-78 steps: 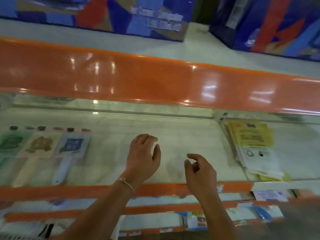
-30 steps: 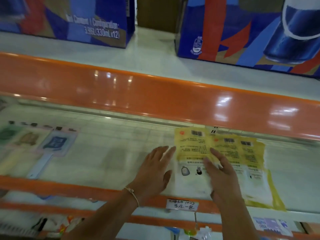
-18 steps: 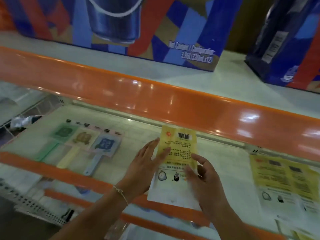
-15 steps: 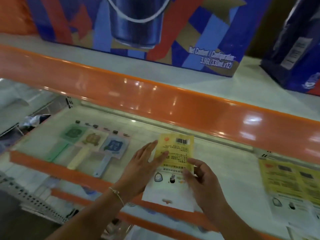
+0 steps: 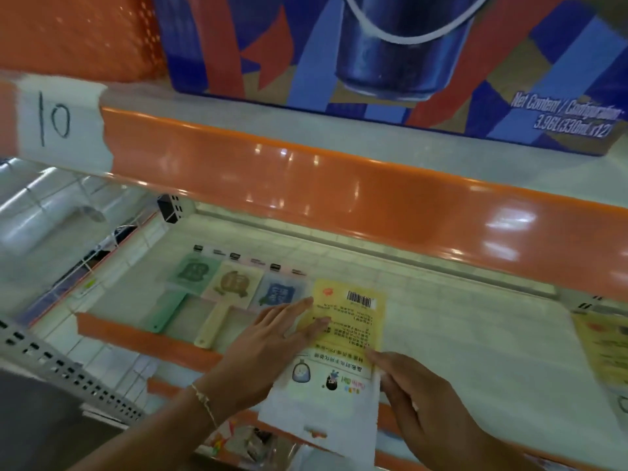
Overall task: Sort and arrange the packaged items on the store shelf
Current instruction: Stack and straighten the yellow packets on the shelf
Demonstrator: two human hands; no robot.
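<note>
1. A pale shelf [image 5: 458, 338] with an orange front lip [image 5: 142, 341] sits under an orange-edged upper shelf [image 5: 339, 188] carrying a blue carton [image 5: 390, 56].
2. The yellow-and-white packet [image 5: 343, 341] lies flat on the pale shelf, its white end overhanging the lip.
3. Left hand [image 5: 268, 348] presses straight fingers on the packet's left edge; right hand [image 5: 418, 399] touches its right edge, the grip unclear.
4. Just left of the packet lie three paddle-shaped fans [image 5: 231, 287]; well right, more yellow packets [image 5: 605, 348], blurred.

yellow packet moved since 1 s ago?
Yes. The yellow packet has gone left along the shelf, away from the yellow stack at the right, and now lies beside the blue paddle pack.
</note>
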